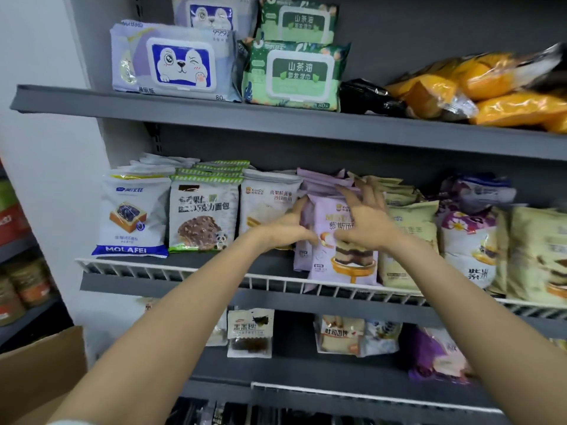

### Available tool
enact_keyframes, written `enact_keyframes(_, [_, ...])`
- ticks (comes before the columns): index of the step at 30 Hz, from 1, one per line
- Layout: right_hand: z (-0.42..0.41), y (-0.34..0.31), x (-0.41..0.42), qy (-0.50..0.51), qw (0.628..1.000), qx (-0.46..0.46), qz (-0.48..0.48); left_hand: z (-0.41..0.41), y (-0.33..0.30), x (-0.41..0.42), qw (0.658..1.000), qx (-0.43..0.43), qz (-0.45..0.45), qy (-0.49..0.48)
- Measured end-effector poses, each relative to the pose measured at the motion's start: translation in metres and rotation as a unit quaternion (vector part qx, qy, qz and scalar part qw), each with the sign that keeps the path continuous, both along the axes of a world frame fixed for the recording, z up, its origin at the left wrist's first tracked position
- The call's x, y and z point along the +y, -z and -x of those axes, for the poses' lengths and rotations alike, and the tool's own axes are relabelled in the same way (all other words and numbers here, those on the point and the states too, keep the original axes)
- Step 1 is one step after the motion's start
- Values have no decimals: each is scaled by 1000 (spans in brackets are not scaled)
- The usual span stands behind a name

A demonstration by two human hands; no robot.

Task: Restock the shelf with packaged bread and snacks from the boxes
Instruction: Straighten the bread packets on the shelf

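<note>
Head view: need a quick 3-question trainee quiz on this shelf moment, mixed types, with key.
1. True or false: both hands are on the lilac cake packs on the middle shelf.
2. Which pack stands leftmost in that row?
A. blue-and-white MOLAFEI pack
B. chocolate bread pack
C. pale yellow pack
3. Fill in: on the top shelf, the green wipes pack sits to the ___ of the purple wipes pack.

Key: 1 true, the left hand and right hand both touch the lilac row; 2 A; 3 right.
</note>
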State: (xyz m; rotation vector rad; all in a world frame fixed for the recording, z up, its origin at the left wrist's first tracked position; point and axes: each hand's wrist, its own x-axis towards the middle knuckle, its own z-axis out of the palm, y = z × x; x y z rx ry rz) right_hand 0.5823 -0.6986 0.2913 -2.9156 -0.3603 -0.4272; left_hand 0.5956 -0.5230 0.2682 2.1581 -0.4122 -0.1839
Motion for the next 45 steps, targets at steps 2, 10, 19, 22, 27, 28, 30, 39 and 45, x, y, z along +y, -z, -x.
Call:
enact_keyframes(2, [7, 10, -9, -5, 997, 43, 64, 4, 7, -3, 1000, -2, -12, 9])
enact_keyframes(10, [1, 32, 2, -10, 987, -64, 145, -11, 25, -12, 996, -9, 54, -63])
enact_keyframes(19, [-22, 53, 18, 55, 983, -137, 107, -30, 30, -33, 991, -63, 2, -122])
enact_keyframes(22, [-20, 50, 16, 30, 982, -143, 123, -27, 21, -30, 982, -84, 50, -161])
enact_keyframes(27, [-28, 59, 10, 32, 968, -200, 151, -27, -11, -25, 913, -286, -246, -152])
enact_keyframes(28, [-30, 58, 10, 29, 965, -212, 155, -30, -19, -23, 896, -271, -335, -110])
enact_keyframes(30, [-29, 56, 12, 29, 964, -215, 154, -40, -36, -19, 884, -219, -410, -46])
enact_keyframes(39, [-20, 36, 14, 44, 972, -136, 188, -74, -51, -32, 951, -110, -280, -75])
enact_keyframes(45, [-25, 32, 15, 44, 968, -127, 213, -76, -45, -30, 864, -188, -452, -116])
